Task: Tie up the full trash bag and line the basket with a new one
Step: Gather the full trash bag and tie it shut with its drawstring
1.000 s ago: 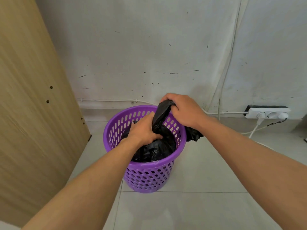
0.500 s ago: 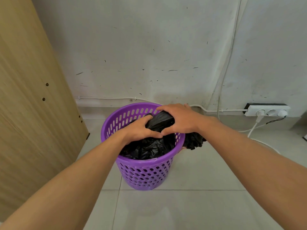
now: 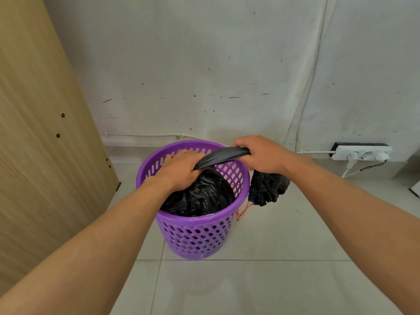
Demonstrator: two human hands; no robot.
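In the middle of the frame, the black trash bag (image 3: 200,196) sits in the purple basket (image 3: 197,235); left hand (image 3: 181,169) and right hand (image 3: 261,155) grip its twisted neck, fingers curled. Keep it taut while knotting.

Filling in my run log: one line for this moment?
stage: tying | left hand: grips bag neck | right hand: pulls twisted end | trash bag: in basket

A plain room in a home: pale tiled floor (image 3: 272,280), scuffed white wall (image 3: 193,64), a wooden cabinet side (image 3: 41,133), a power strip (image 3: 361,153) on the floor, a purple laundry-style basket (image 3: 195,237).
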